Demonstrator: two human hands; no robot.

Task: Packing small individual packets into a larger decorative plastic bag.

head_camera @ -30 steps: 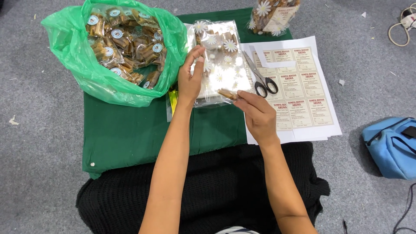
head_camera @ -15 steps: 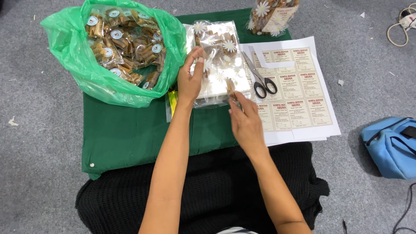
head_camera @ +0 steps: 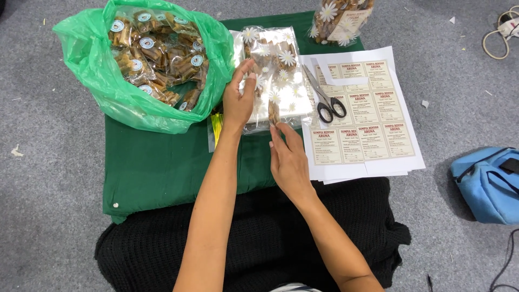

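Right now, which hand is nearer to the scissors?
Right. The right hand lies just beside and below the scissors, apart from them. The left hand rests on the clear daisy-print bags, farther away.

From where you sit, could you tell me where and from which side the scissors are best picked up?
By the black handle loops, I would say, coming from the near side. The scissors lie flat and closed on the label sheet, loops toward you and blade tips pointing away. Your right hand is the nearer one.
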